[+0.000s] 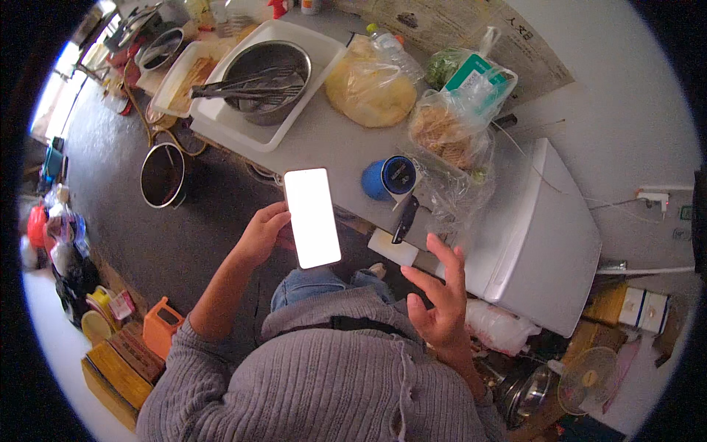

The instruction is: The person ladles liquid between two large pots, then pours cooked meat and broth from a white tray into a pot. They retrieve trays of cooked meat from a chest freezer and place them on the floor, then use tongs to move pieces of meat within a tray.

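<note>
My left hand (268, 232) grips a smartphone (313, 218) by its left edge, with some fingers hidden behind it. The phone's screen glows plain white. Off to the right, my right hand (442, 293) is raised with its fingers spread and nothing in it. Beyond those fingertips lies a black-handled knife (406, 220) at the table's near edge, its blade mostly hidden. A blue cylindrical container (381, 179) with a dark lid stands just past the knife. Below the knife handle is a whitish block-like object (393, 248).
On the grey table (331, 146), a white plastic tray (270, 141) holds a metal pot (268, 83) with tongs across it. Behind are a bag of yellowish food (373, 91) and other plastic bags (442, 138). A white appliance (544, 237) stands right. A bucket (163, 175) sits on the floor.
</note>
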A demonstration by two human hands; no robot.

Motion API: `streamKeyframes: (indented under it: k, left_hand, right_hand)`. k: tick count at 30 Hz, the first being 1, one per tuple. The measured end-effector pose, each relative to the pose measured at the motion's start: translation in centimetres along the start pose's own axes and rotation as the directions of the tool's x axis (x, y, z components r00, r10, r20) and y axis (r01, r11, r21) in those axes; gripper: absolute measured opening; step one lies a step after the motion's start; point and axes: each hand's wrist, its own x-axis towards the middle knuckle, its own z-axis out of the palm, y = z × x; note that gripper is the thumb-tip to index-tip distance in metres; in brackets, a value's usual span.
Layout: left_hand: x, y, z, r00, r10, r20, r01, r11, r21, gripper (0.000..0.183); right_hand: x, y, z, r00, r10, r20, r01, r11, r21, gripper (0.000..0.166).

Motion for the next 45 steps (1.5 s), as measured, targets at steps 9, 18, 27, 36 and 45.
streamKeyframes:
  k: [9, 18, 27, 36, 45]
  left_hand:
    - [13.0, -5.1, -3.0, 0.997, -0.007, -0.071, 0.015, 0.994, 0.107, 0.028]
    - [16.5, -5.4, -5.2, 0.982, 0.091, -0.164, -0.026, 0.931, 0.364, 0.019]
    - [9.2, -1.0, 2.6, 0.85, 0.4, -0.342, -0.143, 0.801, 0.582, 0.025]
    - [6.4, -14.5, 41.1, 0.962, -0.002, 0.272, -0.151, 0.829, 0.538, 0.031]
    - [9.5, -15.8, 45.3, 0.984, -0.175, -0.01, 0.149, 0.807, 0.571, 0.027]
  right_hand:
    - [-6.0, 3.6, 0.7, 0.923, 0.377, -0.081, -0.369, 0.924, 0.096, 0.026]
    - [-20.3, 10.2, -1.5, 0.492, 0.818, -0.298, -0.552, 0.558, 0.62, 0.02]
    - [-31.6, 19.3, -8.7, 0.077, 0.995, -0.066, -0.301, 0.087, 0.95, 0.026]
    - [-40.6, 32.7, -17.3, 0.167, 0.97, 0.176, 0.044, -0.185, 0.982, 0.036]
    - [-40.6, 35.5, -19.0, 0.276, 0.931, 0.241, 0.045, -0.263, 0.964, 0.038]
